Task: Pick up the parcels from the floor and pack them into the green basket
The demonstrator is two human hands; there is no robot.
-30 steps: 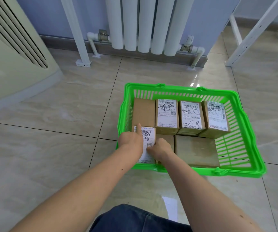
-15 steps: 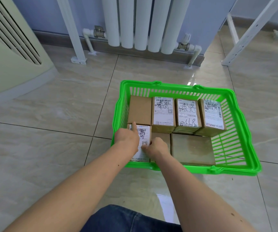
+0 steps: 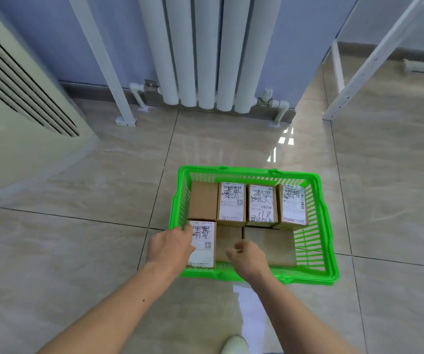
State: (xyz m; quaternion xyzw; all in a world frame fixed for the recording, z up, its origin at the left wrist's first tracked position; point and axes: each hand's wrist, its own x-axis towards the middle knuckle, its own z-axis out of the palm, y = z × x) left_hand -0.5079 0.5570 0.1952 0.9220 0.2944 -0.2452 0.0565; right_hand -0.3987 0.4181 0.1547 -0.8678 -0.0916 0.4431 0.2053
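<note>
Seven cardboard parcels [image 3: 231,204] — inside green basket [image 3: 329,241].

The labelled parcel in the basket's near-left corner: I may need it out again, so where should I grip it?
Probably pinch the labelled parcel by its far and near ends, from above: the green basket wall and a plain parcel crowd its long sides.

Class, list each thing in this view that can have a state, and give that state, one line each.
Green basket: on the floor, holding seven parcels.
Labelled front-left parcel: in the basket, label up.
Left hand: resting on that parcel.
Right hand: loosely curled, holding nothing.
</note>
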